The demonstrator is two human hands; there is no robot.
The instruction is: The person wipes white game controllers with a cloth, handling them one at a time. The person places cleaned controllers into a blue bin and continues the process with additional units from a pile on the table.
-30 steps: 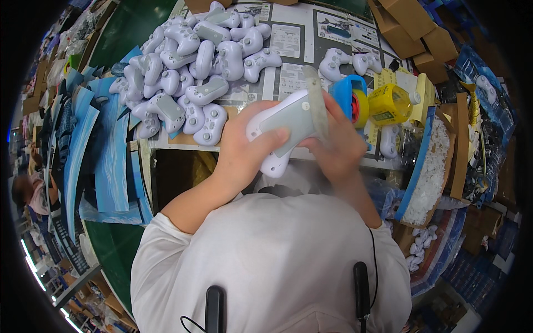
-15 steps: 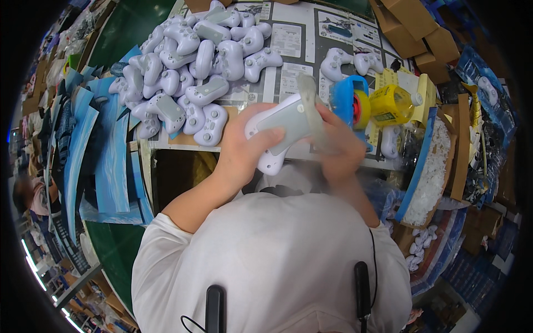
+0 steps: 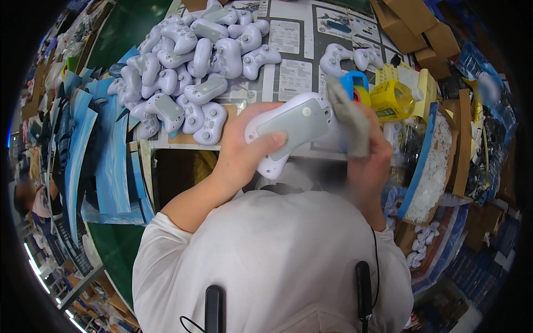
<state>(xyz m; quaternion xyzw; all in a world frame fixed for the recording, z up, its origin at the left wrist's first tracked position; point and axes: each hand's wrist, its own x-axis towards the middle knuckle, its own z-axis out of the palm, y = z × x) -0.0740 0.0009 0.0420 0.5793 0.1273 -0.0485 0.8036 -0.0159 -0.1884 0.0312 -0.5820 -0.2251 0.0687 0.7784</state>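
Note:
A white game controller (image 3: 302,119) with a grey back panel is gripped in my left hand (image 3: 244,141), its back turned up and the thumb pressed on the panel. My right hand (image 3: 371,158) is to its right, closed on a greyish cloth (image 3: 351,119) that is blurred by motion. The cloth hangs close to the controller's right end; whether it touches cannot be made out. Beyond my left hand lies a large heap of white game controllers (image 3: 189,61), some face up and some showing grey backs.
Two more controllers (image 3: 336,60) lie at the far right of the table. Behind my right hand stand a blue tape dispenser (image 3: 351,83) and a yellow bottle (image 3: 393,101). Cardboard boxes (image 3: 411,25) crowd the back right. Blue sheets (image 3: 111,150) stand along the left side.
My right hand has moved right with the cloth, off the controller's panel. The controller has tilted slightly in my left hand, which stays in nearly the same place.

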